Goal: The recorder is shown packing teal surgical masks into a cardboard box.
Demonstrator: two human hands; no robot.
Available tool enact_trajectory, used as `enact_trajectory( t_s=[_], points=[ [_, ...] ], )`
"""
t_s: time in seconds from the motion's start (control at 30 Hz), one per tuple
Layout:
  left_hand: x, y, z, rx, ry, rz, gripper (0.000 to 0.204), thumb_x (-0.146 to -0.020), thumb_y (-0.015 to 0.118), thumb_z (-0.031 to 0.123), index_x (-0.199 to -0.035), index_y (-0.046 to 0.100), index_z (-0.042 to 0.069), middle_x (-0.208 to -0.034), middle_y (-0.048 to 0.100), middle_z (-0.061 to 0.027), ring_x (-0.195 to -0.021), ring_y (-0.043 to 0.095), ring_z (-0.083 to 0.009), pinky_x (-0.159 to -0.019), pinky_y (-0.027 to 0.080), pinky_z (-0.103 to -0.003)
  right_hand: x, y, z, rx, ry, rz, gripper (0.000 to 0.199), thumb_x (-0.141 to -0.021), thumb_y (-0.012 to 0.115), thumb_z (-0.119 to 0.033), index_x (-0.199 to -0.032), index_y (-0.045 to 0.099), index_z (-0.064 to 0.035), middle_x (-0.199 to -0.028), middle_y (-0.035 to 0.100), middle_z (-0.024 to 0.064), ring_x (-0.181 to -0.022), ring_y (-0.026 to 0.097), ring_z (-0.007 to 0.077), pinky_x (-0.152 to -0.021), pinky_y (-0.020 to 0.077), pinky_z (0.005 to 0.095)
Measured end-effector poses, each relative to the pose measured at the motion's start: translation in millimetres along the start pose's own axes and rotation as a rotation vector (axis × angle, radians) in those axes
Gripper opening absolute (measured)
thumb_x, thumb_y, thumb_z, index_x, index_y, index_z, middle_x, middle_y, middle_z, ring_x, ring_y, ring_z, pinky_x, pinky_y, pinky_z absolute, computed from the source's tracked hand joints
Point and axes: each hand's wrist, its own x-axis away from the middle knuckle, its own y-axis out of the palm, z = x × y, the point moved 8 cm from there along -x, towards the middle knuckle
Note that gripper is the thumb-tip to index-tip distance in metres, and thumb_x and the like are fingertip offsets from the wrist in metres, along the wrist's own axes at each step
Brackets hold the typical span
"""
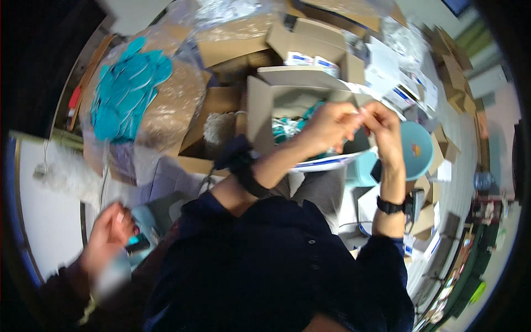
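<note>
My left hand (335, 126) and my right hand (385, 131) meet fingertip to fingertip above the right side of an open cardboard box (260, 105). Both are closed in a pinch; whatever lies between the fingers is too small to make out. Inside the box lie teal and white pieces (286, 128), partly covered by my left hand and forearm. Each of my wrists wears a black strap with a small device. Just right of my right hand stands a round teal bin (423, 136) with a small orange mark or thing inside.
A heap of flat teal pieces (130, 94) lies on plastic-wrapped cardboard at the left. Left of my box, another carton (191, 145) holds a pale bundle (219, 131). More cartons and white boxes (395, 77) crowd the back. Another person's hand (112, 226) is at the lower left.
</note>
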Motion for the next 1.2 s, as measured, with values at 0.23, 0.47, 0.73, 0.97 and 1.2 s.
enact_trajectory(
  t_s=[0.23,0.47,0.73,0.97,1.2],
  points=[
    [-9,11,-11,0.165,0.084,0.031,0.028,-0.098,0.051,0.019,-0.082,0.062,-0.002,-0.067,0.057,-0.0047,-0.05,0.053,-0.0103,-0.044,0.045,-0.025,14,0,33,-0.635,0.127,0.108,0.024,-0.097,0.057,-0.024,-0.094,0.062,0.0,-0.066,0.053,-0.0008,-0.057,0.043,0.0065,-0.054,0.0355,0.0212],
    [-14,8,-51,0.235,0.006,0.054,0.044,-0.1,0.049,0.03,-0.064,0.051,0.004,-0.054,0.052,-0.0027,-0.043,0.05,-0.0092,-0.039,0.037,-0.024,13,13,93,-0.901,0.338,0.115,0.028,-0.1,0.05,-0.029,-0.089,0.06,-0.0048,-0.063,0.048,-0.003,-0.049,0.035,0.0046,-0.044,0.0318,0.0207],
    [-6,19,-78,0.17,-0.177,-0.034,0.034,-0.098,0.046,0.023,-0.07,0.052,0.005,-0.056,0.052,-0.0027,-0.044,0.049,-0.0095,-0.041,0.038,-0.025,14,-14,123,-1.338,0.464,0.351,0.032,-0.098,0.052,-0.03,-0.077,0.051,-0.0065,-0.061,0.036,-0.0029,-0.048,0.025,0.0068,-0.043,0.0233,0.0226],
    [-1,17,-88,0.246,-0.201,-0.054,0.031,-0.098,0.046,0.02,-0.072,0.052,0.005,-0.057,0.052,-0.0028,-0.042,0.047,-0.0087,-0.038,0.036,-0.025,-10,-53,143,-1.295,0.439,0.445,0.027,-0.098,0.051,-0.024,-0.077,0.048,-0.008,-0.06,0.033,-0.0029,-0.048,0.025,0.008,-0.042,0.0224,0.0237],
    [-1,23,-82,0.437,-0.297,-0.158,0.028,-0.095,0.048,0.022,-0.072,0.052,0.008,-0.059,0.054,-0.0046,-0.04,0.045,-0.0083,-0.034,0.029,-0.023,-23,-61,103,-1.307,0.271,0.482,0.008,-0.098,0.05,-0.011,-0.09,0.047,-0.0107,-0.067,0.044,0.0011,-0.05,0.027,0.0069,-0.04,0.0215,0.0209]
  ],
)
